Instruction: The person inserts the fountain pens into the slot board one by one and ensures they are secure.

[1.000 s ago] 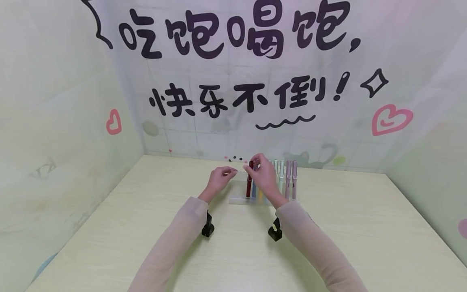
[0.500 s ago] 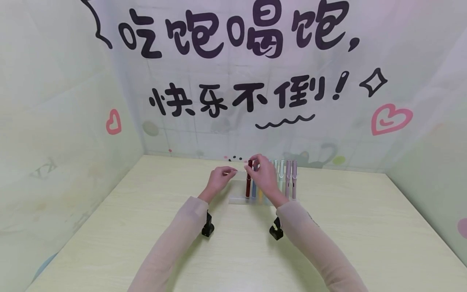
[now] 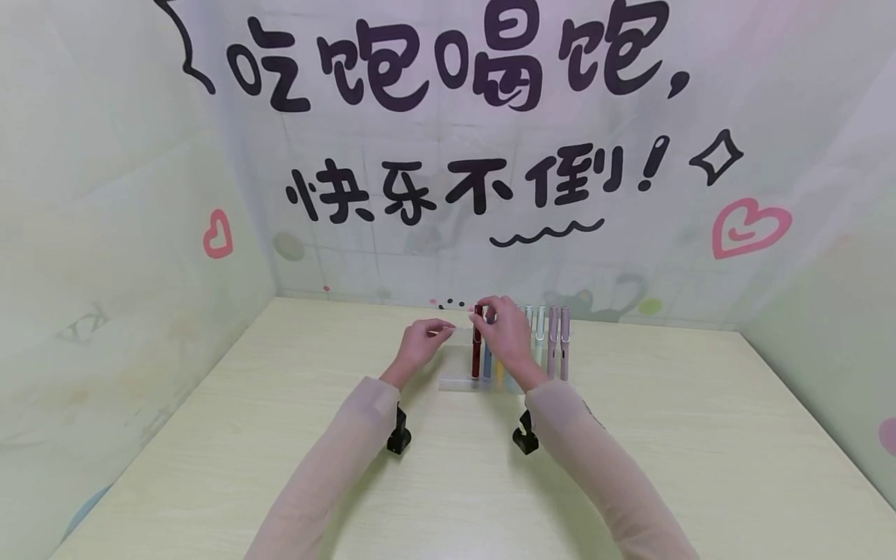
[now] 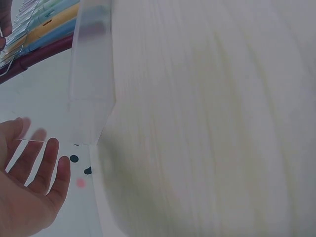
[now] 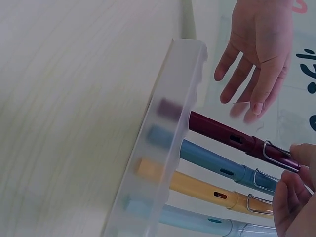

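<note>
A clear pen stand (image 3: 453, 384) holds a row of pens near the back of the table. My left hand (image 3: 422, 342) pinches the stand's left edge between thumb and fingers; the left wrist view shows its other fingers (image 4: 61, 180) spread. With thumb and fingertips, my right hand (image 3: 509, 334) grips the clip end of a dark red pen (image 5: 217, 129), the leftmost in the row. The pen's lower end sits behind the frosted front ledge (image 5: 183, 54) of the stand. Beside it are a blue pen (image 5: 207, 158), a yellow pen (image 5: 202, 186) and a light blue pen (image 5: 195, 218).
Pale green pens (image 3: 540, 327) and two mauve pens (image 3: 565, 342) stand at the right of the row, partly behind my right hand. A wall with printed lettering (image 3: 479, 187) rises behind the table (image 3: 448, 482). Black wrist cameras (image 3: 399, 440) hang below both sleeves.
The dark red pen's top has shifted slightly up and left with my right hand. The right wrist has moved a little. My left hand stays at the stand's edge.
</note>
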Tool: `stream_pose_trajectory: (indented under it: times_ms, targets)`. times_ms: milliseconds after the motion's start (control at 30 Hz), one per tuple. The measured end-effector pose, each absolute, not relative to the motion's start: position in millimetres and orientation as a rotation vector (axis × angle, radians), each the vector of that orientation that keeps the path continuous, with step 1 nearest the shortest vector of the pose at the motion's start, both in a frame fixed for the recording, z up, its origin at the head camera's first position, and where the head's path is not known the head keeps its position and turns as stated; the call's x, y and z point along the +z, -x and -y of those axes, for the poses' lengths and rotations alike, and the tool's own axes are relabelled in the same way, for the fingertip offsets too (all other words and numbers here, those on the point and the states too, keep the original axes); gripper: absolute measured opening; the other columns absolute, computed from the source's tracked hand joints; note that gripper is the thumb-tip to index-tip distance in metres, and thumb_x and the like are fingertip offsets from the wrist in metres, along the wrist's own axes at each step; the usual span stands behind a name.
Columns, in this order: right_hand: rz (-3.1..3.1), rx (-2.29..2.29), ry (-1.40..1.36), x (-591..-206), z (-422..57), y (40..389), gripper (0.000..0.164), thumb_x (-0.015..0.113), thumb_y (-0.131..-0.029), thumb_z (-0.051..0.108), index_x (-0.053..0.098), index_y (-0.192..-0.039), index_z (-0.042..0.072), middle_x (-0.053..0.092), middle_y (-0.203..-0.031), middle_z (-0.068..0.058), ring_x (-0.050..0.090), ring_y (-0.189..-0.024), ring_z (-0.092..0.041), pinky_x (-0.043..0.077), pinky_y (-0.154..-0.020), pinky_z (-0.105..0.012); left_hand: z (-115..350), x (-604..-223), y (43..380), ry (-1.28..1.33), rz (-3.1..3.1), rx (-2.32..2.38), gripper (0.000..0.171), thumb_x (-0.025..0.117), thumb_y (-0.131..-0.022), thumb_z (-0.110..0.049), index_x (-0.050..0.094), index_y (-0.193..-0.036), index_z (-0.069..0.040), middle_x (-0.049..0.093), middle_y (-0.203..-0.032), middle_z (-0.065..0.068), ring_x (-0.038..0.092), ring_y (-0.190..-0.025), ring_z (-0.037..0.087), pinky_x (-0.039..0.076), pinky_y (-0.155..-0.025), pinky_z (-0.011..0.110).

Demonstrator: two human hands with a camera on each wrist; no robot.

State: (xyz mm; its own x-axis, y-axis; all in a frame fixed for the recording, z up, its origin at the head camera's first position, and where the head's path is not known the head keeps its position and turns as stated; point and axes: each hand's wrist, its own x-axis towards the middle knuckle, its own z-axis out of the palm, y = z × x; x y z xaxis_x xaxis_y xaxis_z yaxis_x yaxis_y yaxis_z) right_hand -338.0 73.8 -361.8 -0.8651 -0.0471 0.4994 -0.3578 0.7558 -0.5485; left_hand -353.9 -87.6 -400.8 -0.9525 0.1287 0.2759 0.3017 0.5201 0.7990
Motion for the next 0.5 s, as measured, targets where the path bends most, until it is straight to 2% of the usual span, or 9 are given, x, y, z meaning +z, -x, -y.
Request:
stream_pose_trajectory:
  times_ms: [500]
  targets:
    - [2.546, 0.808, -0.26, -361.1, -73.0, 342.6, 0.025, 0.064, -0.082, 0.027, 0.066, -0.101, 0.012, 0.047, -0.065, 0.001, 0.042, -0.056, -0.015, 0.033, -0.044, -0.025, 87.5, -398.7, 353.1, 0.355, 2.582, -1.428, 0.02, 0.056, -0.087, -0.017, 0.066, -0.099, -0.003, 0.063, -0.101, 0.01, 0.059, -0.089, 0.024, 0.047, -0.075, 0.032]
